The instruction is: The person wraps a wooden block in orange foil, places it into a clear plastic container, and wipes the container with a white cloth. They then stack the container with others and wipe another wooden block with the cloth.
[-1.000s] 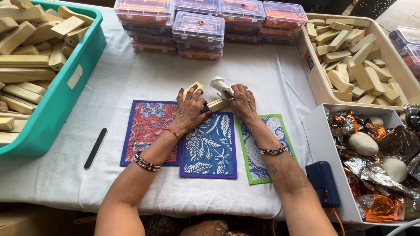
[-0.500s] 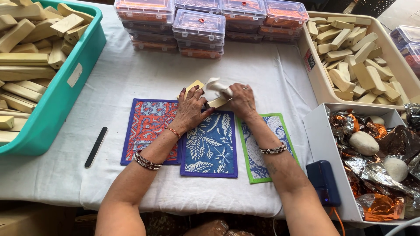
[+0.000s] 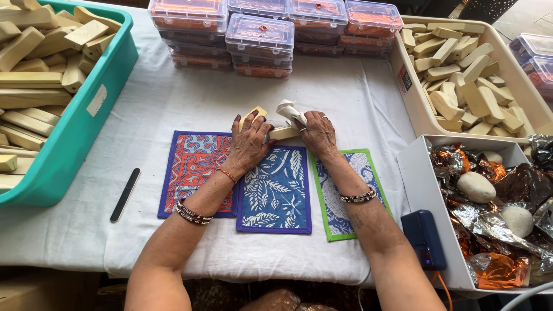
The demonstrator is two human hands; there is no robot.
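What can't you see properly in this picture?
- Head view: the wooden piece under the left hand and right hand is mostly covered by them.
- The teal bin and the foil box are cut off by the picture's edges.
- What the stacked clear boxes hold is too small to tell.

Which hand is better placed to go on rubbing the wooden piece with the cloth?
Right, probably: the right hand already holds the white cloth against the wooden piece, while the left hand pins it down.

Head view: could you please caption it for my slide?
Left hand and right hand hold a wood block and white cloth over patterned mats.
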